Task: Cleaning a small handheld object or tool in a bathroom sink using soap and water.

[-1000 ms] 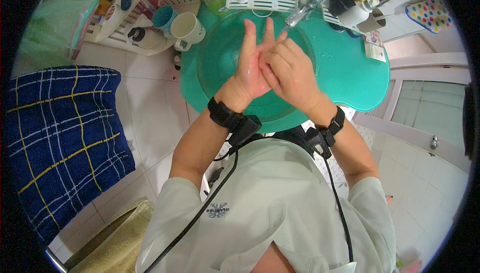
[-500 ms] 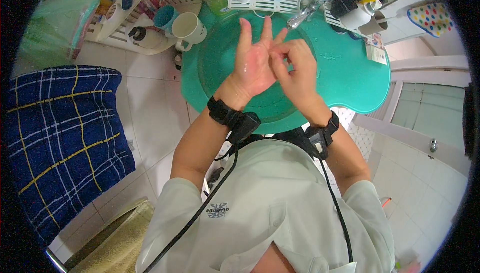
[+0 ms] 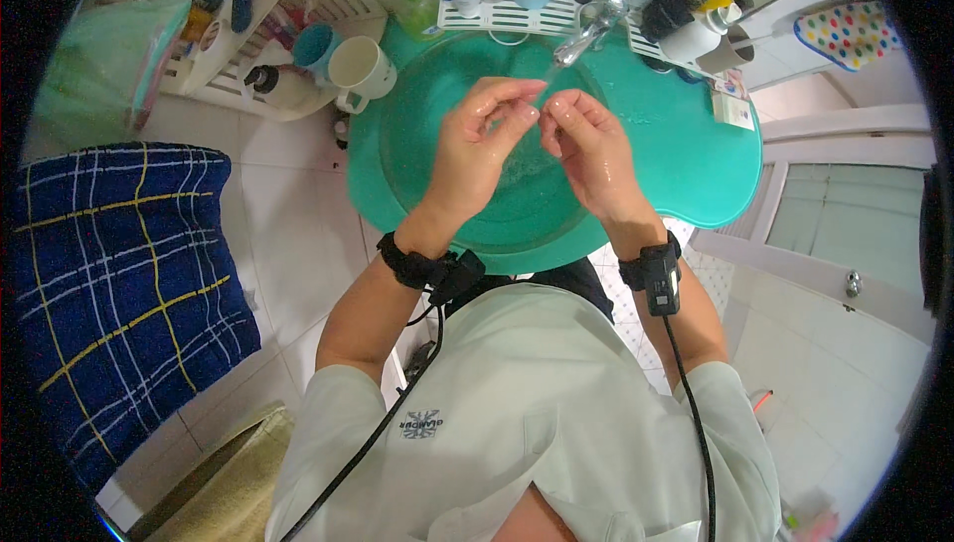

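My left hand [image 3: 475, 150] and my right hand [image 3: 594, 156] hang over the green basin [image 3: 407, 169], just below the chrome tap [image 3: 588, 33]. A thin stream of water runs from the spout down between them. Both hands look wet, and their fingertips face each other with a small gap. The left fingers bend loosely toward the right, with the thumb a little apart from them. On the right hand, thumb and curled fingers come together, and nothing shows in them. Black straps with small devices circle both wrists.
Bottles and tubes crowd the white rack [image 3: 517, 17] behind the basin. A white mug [image 3: 361, 70] and a blue cup [image 3: 316, 47] stand at the left. A checked blue towel [image 3: 139, 284] hangs there too. A small box [image 3: 733, 110] lies on the right counter.
My right fingers have let go of the left hand's fingers. The left hand has turned from palm up and spread to bent fingers. The hands are apart, with water running between them.
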`<state>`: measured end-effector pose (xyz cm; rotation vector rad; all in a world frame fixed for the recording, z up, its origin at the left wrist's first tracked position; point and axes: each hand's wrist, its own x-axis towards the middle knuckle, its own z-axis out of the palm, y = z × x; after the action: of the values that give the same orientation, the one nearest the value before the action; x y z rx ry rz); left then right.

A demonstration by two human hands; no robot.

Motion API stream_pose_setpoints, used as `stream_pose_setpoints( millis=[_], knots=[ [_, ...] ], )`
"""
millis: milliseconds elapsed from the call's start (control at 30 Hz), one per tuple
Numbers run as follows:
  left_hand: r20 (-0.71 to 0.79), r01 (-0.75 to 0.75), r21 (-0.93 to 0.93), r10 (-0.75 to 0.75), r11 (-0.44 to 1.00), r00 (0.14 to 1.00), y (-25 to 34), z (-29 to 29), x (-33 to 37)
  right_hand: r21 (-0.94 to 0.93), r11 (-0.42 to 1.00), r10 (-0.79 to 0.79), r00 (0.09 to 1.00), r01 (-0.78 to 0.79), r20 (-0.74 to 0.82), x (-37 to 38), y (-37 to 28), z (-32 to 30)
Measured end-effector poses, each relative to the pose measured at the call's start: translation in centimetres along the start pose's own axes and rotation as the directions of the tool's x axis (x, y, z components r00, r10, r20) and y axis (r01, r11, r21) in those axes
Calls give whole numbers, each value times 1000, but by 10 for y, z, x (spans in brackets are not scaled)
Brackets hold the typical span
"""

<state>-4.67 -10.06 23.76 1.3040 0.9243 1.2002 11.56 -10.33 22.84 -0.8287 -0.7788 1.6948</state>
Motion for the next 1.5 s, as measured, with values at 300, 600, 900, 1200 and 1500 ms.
stream_pose_setpoints(
  millis=[300,600,900,1200,1500],
  knots=[
    [-94,9,-61,-14,998,996,-8,13,-3,-201,974,-112,993,101,-48,1,10,3],
    [-291,63,-363,-177,930,940,-39,37,-2,-46,996,-90,964,81,-249,7,38,7],
    [-236,199,-454,-333,869,913,-62,28,-1,228,973,86,966,-29,-242,8,41,-13],
    [-145,226,-416,-310,881,940,-53,23,0,229,969,120,986,-92,-113,4,31,-19],
    [-55,236,-383,-278,893,959,-45,19,1,120,991,68,994,-57,-88,6,28,-22]
  ],
)
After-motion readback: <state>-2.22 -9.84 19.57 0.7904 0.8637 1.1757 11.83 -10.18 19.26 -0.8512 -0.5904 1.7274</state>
